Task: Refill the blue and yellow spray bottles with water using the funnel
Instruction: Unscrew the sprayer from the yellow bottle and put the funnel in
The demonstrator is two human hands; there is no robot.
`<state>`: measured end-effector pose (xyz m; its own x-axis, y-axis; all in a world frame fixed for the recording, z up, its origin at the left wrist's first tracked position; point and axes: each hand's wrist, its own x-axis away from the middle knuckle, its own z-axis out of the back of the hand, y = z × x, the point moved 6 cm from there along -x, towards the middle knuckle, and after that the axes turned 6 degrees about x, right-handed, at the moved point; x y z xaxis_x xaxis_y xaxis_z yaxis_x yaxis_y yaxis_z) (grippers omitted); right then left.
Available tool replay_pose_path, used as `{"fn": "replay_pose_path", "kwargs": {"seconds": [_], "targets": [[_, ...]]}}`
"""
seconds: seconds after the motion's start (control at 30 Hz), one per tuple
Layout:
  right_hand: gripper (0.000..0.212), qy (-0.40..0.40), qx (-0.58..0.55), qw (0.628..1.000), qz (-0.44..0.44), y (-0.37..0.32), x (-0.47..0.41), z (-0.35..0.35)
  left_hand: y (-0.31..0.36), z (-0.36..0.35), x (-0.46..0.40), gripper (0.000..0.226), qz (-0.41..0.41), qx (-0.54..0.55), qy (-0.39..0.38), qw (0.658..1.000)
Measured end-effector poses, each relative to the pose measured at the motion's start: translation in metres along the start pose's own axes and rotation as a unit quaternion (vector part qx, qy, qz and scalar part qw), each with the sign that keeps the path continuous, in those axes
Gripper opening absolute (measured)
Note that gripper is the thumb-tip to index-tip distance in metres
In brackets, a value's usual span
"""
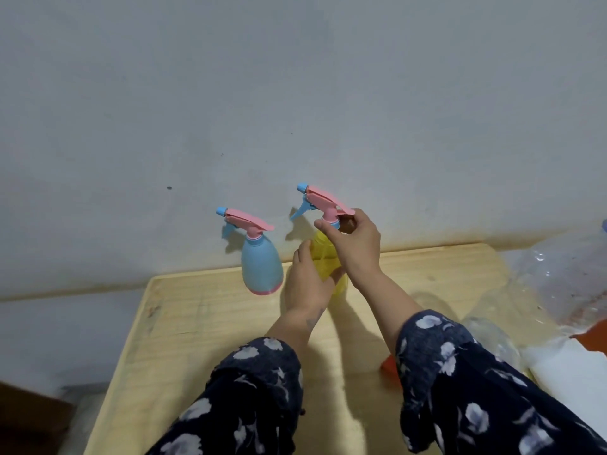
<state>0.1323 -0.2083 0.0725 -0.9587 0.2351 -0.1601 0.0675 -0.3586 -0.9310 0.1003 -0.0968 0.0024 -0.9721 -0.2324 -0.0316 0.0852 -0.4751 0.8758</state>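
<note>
A blue spray bottle point(261, 266) with a pink trigger head stands upright at the far edge of the wooden table point(203, 323), by the wall. Just to its right stands the yellow spray bottle point(323, 257). My left hand point(307, 284) wraps around the yellow bottle's body. My right hand point(356, 244) grips the neck of its pink spray head point(323, 201), which sits on top of the bottle. An orange object point(389, 364), possibly the funnel, peeks out from under my right sleeve.
A clear plastic bottle point(492, 336) lies at the table's right, next to crumpled clear plastic point(565, 274) and a white surface point(571, 366). A grey wall rises directly behind the table. The floor shows on the left.
</note>
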Motion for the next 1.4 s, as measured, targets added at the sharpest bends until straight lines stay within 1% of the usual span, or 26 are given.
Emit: {"fn": "replay_pose_path", "kwargs": {"seconds": [0.17, 0.23, 0.3, 0.37, 0.43, 0.5, 0.57, 0.6, 0.67, 0.73, 0.77, 0.8, 0.87, 0.93, 0.97, 1.03, 1.1, 1.13, 1.2, 1.27, 1.33, 1.4], "targets": [[0.032, -0.065, -0.013, 0.998, -0.006, -0.016, 0.031, -0.011, -0.011, 0.035, 0.035, 0.096, 0.025, 0.018, -0.022, 0.999], [0.035, -0.096, -0.04, 0.994, -0.012, -0.024, 0.05, -0.015, -0.013, 0.05, 0.051, 0.096, 0.034, 0.028, -0.024, 0.999], [0.043, -0.12, -0.058, 0.991, -0.021, -0.032, 0.072, -0.02, -0.012, 0.065, 0.069, 0.085, 0.035, 0.046, -0.027, 0.998], [0.048, -0.117, -0.064, 0.991, -0.03, -0.04, 0.094, -0.022, -0.01, 0.08, 0.087, 0.075, 0.028, 0.057, -0.027, 0.998], [0.046, -0.101, -0.066, 0.992, -0.028, -0.052, 0.116, -0.022, -0.01, 0.096, 0.104, 0.077, 0.02, 0.053, -0.022, 0.998], [0.035, -0.098, -0.083, 0.992, -0.02, -0.06, 0.138, -0.024, -0.012, 0.111, 0.122, 0.08, 0.019, 0.057, -0.018, 0.998], [0.021, -0.116, -0.107, 0.987, -0.004, -0.067, 0.16, -0.027, -0.014, 0.126, 0.141, 0.082, 0.019, 0.062, -0.009, 0.998], [0.019, -0.125, -0.109, 0.986, 0.005, -0.069, 0.171, -0.029, -0.013, 0.134, 0.15, 0.08, 0.016, 0.059, -0.004, 0.998], [0.028, -0.134, -0.104, 0.986, 0.009, -0.074, 0.191, -0.031, -0.014, 0.146, 0.166, 0.075, 0.008, 0.047, 0.0, 0.999], [0.041, -0.124, -0.114, 0.986, -0.013, -0.076, 0.207, -0.029, -0.015, 0.153, 0.179, 0.065, -0.001, 0.026, 0.0, 1.0], [0.043, -0.114, -0.114, 0.987, -0.024, -0.076, 0.214, -0.026, -0.016, 0.156, 0.185, 0.062, -0.004, 0.016, 0.002, 1.0], [0.042, -0.102, -0.112, 0.988, -0.027, -0.077, 0.22, -0.023, -0.017, 0.159, 0.191, 0.063, -0.006, 0.01, 0.005, 1.0], [0.033, -0.087, -0.11, 0.99, -0.013, -0.08, 0.231, -0.015, -0.017, 0.162, 0.203, 0.066, -0.009, 0.015, 0.006, 1.0], [0.018, -0.094, -0.1, 0.991, 0.007, -0.083, 0.242, -0.011, -0.018, 0.165, 0.212, 0.067, -0.01, 0.028, 0.009, 1.0], [0.015, -0.105, -0.099, 0.989, 0.007, -0.083, 0.246, -0.01, -0.018, 0.165, 0.215, 0.066, -0.012, 0.028, 0.009, 1.0], [0.023, -0.131, -0.109, 0.985, -0.01, -0.081, 0.253, -0.011, -0.017, 0.165, 0.22, 0.062, -0.014, 0.013, 0.008, 1.0], [0.039, -0.124, -0.117, 0.985, -0.039, -0.076, 0.255, -0.009, -0.015, 0.163, 0.224, 0.063, -0.014, -0.004, 0.007, 1.0], [0.042, -0.112, -0.116, 0.985, -0.053, -0.073, 0.255, -0.007, -0.015, 0.161, 0.225, 0.066, -0.014, -0.014, 0.006, 1.0], [0.042, -0.084, -0.092, 0.99, -0.065, -0.069, 0.254, -0.003, -0.017, 0.157, 0.229, 0.075, -0.008, -0.033, 0.003, 0.999], [0.035, -0.063, -0.068, 0.995, -0.047, -0.066, 0.251, 0.003, -0.018, 0.155, 0.231, 0.08, -0.002, -0.042, 0.006, 0.999], [0.026, -0.076, -0.068, 0.994, -0.03, -0.066, 0.25, 0.007, -0.019, 0.154, 0.232, 0.079, -0.003, -0.048, 0.011, 0.999], [0.031, -0.108, -0.072, 0.991, -0.032, -0.064, 0.251, 0.008, -0.02, 0.152, 0.231, 0.08, -0.004, -0.057, 0.01, 0.998]]}}
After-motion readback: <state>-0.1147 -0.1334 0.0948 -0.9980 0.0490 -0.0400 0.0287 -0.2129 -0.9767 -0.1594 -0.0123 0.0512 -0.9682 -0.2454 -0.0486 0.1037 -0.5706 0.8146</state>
